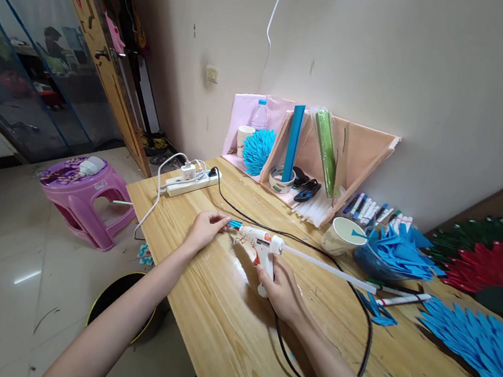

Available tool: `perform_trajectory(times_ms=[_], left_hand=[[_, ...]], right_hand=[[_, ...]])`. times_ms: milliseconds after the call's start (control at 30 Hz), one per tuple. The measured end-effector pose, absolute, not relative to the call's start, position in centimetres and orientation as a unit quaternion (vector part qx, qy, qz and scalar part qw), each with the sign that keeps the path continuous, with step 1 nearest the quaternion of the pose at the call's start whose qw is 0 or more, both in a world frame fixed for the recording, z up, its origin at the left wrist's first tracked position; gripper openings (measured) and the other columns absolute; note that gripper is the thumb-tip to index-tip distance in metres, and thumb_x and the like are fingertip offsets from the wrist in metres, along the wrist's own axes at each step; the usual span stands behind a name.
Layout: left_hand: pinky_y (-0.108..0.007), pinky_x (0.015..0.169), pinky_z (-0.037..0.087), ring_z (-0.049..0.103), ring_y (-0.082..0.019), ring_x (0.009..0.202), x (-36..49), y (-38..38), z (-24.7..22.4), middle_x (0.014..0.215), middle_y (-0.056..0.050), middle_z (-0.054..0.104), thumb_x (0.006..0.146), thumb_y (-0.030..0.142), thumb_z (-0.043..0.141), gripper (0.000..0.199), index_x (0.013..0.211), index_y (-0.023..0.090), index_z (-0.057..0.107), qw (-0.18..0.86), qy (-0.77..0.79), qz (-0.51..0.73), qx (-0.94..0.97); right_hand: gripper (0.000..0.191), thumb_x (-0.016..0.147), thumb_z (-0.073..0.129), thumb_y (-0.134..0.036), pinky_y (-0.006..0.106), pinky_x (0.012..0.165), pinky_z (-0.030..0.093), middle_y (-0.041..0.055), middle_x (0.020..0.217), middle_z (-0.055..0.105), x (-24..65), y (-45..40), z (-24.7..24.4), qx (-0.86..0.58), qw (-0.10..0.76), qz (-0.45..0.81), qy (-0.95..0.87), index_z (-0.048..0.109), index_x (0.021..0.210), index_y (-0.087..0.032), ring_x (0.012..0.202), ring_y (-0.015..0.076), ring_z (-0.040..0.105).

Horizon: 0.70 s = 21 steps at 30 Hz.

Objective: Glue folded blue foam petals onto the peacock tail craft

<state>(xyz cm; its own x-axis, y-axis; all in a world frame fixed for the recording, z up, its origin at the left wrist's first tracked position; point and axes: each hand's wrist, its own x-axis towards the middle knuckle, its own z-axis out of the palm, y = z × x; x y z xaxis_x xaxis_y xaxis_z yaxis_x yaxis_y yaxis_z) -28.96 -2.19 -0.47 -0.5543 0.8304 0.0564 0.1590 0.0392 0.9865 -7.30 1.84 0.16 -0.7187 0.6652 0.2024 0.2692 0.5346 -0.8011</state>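
My right hand (283, 286) is wrapped round the handle of a white hot glue gun (265, 252), with a long clear glue stick (329, 269) in its back end. The gun's nozzle points left. At its tip, my left hand (205, 229) pinches a small blue piece (235, 224) between thumb and fingers. Nozzle and blue piece look very close; whether they touch cannot be told. Both hands are over the wooden table (213, 315).
A power strip (193, 183) lies at the back left, its black cable looping across the table. Behind stand a paper cup (343, 236), a bowl of blue pieces (388, 253), markers and a pink box. Blue petal work (474, 341) lies right. A pink stool (89, 196) is left.
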Motion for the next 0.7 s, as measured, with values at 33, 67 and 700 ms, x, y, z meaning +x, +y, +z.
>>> perform_trajectory(times_ms=[33,67,700], left_hand=[[-0.024,0.058,0.047,0.058,-0.014,0.057,-28.98,-2.17,-0.51,0.064,-0.004,0.067,0.065,0.039,0.065,0.028,0.072,0.013,0.068,0.287,0.661,0.583,0.375],[-0.024,0.058,0.047,0.058,-0.013,0.057,-29.01,-2.17,-0.57,0.064,-0.004,0.067,0.065,0.039,0.065,0.028,0.072,0.013,0.068,0.287,0.661,0.582,0.376],[-0.021,0.049,0.04,0.052,-0.011,0.05,-29.08,-1.97,-0.98,0.055,-0.001,0.061,0.067,0.04,0.062,0.029,0.071,0.013,0.068,0.254,0.671,0.567,0.405]], right_hand=[[0.017,0.081,0.042,-0.031,0.024,0.057,0.036,0.0004,0.067,0.056,-7.29,1.85,0.16,-0.28,0.251,0.392,-0.84,0.052,0.074,-0.018,0.061,0.0147,0.049],[0.018,0.081,0.042,-0.031,0.024,0.057,0.036,0.0004,0.067,0.056,-7.29,1.87,0.15,-0.28,0.253,0.389,-0.84,0.052,0.074,-0.018,0.061,0.0147,0.049],[0.019,0.081,0.042,-0.031,0.024,0.058,0.035,0.0001,0.066,0.055,-7.5,1.99,0.01,-0.288,0.267,0.389,-0.833,0.052,0.073,-0.017,0.06,0.0147,0.049]])
